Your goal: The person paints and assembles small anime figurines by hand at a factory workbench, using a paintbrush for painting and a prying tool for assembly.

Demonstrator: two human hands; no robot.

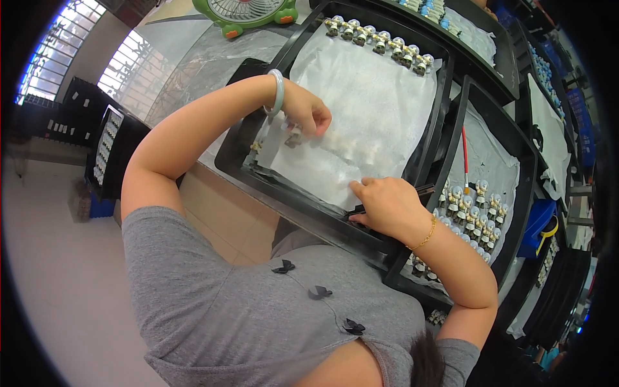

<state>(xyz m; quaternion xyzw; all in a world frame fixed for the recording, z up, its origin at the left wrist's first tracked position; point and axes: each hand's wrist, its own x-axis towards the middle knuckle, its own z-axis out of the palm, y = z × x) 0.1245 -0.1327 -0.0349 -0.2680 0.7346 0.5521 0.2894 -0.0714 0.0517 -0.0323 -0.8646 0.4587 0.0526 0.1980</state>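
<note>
In front of me lies a black tray [235, 169] lined with white sheet paper [361, 90]. A row of small figurines [380, 42] with clear round heads stands along its far end. Faint shapes show through the paper near the middle. My left hand [305, 111] is over the tray's left part, fingers curled in; a blurred small figurine [294, 137] is right below them, and whether they hold it is unclear. At the near right corner, my right hand [392, 208] is closed around a thin dark stick [425, 189], its fingertips at the paper's edge.
To the right, a second black tray [525, 187] holds many figurines and a red-handled brush [465, 158]. Another tray [506, 71] with blue-and-white pieces is behind. A green fan [248, 14] stands at the far left of the table; dark racks [77, 113] stand farther left.
</note>
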